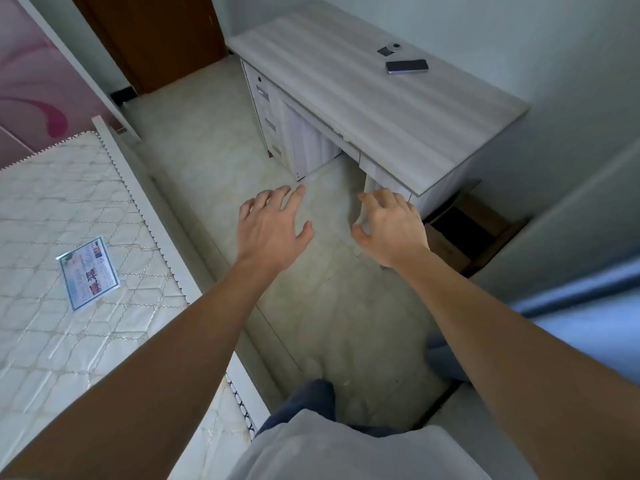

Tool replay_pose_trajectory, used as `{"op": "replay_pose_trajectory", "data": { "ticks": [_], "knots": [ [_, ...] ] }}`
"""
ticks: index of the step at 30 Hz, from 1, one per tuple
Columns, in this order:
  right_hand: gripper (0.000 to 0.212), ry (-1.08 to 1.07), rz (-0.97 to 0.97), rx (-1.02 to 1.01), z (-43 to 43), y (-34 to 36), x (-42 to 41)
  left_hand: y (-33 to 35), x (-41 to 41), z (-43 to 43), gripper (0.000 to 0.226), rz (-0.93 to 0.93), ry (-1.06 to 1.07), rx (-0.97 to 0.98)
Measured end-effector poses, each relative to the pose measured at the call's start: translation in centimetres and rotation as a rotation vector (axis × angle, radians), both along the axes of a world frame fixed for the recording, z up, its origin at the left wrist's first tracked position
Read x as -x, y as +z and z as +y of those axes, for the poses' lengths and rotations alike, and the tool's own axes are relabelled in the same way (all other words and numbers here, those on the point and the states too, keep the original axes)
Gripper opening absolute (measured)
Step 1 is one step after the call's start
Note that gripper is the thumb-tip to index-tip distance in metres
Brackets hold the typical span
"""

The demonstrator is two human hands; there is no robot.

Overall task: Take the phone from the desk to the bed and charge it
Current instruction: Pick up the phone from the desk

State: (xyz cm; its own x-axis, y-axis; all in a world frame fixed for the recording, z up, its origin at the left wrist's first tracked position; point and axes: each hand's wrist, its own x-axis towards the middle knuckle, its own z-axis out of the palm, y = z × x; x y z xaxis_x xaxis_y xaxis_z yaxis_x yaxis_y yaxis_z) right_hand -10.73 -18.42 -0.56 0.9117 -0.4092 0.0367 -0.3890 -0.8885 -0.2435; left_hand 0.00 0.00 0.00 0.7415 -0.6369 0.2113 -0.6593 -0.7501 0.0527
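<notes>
A dark phone [407, 66] lies flat on the pale wood-grain desk [363, 98] at the upper right, near the wall. A small dark object [388, 49] sits just beyond it on the desk. The bed [62, 209], a bare quilted mattress, fills the left side. My left hand [272, 230] and my right hand [391, 228] are stretched out in front of me over the tiled floor, fingers spread and empty, well short of the phone. No charger or cable is visible.
A paper label [88, 273] lies on the mattress. The desk has drawers [268, 116] on its left side. A cardboard box [464, 233] stands on the floor right of the desk. A brown door [152, 36] is at the far end. Tiled floor [214, 140] runs between bed and desk.
</notes>
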Motion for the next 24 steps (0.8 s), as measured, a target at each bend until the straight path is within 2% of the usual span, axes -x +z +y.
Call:
{"op": "replay_pose_trajectory", "data": {
  "ticks": [7, 24],
  "knots": [
    [0.055, 0.063, -0.018, -0.012, -1.2, -0.7, -6.6, -1.2, -6.6, -0.9, 0.063, 0.012, 0.018, -0.001],
    [0.049, 0.018, -0.045, 0.031, -5.7, -0.6, -31.4, -1.1, -33.4, -5.4, 0.061, 0.033, 0.021, 0.035]
  ]
}}
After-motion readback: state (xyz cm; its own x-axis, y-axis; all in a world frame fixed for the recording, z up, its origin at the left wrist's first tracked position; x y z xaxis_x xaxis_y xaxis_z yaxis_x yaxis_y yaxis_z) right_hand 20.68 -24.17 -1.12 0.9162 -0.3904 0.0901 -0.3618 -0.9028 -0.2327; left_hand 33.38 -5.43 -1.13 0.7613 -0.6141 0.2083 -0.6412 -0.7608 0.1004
